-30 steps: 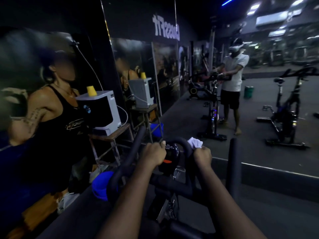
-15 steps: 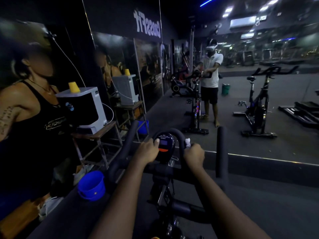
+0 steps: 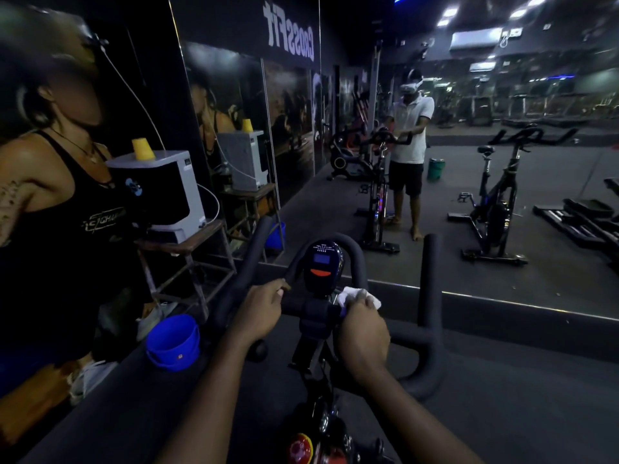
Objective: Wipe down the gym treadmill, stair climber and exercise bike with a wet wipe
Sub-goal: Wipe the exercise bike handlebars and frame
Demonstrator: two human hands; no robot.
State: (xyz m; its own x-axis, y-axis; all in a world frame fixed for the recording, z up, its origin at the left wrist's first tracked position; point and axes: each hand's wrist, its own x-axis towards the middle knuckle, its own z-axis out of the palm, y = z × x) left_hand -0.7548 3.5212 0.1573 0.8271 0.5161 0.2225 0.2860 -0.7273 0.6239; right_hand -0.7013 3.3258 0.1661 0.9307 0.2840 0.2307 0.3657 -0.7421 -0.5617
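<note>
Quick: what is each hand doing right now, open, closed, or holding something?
Left hand: closed, gripping the handlebar.
Right hand: closed, holding the wipe against the handlebar.

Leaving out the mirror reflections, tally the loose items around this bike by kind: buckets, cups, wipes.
Blue bucket: 1
Yellow cup: 1
White wipe: 1
Total: 3
</note>
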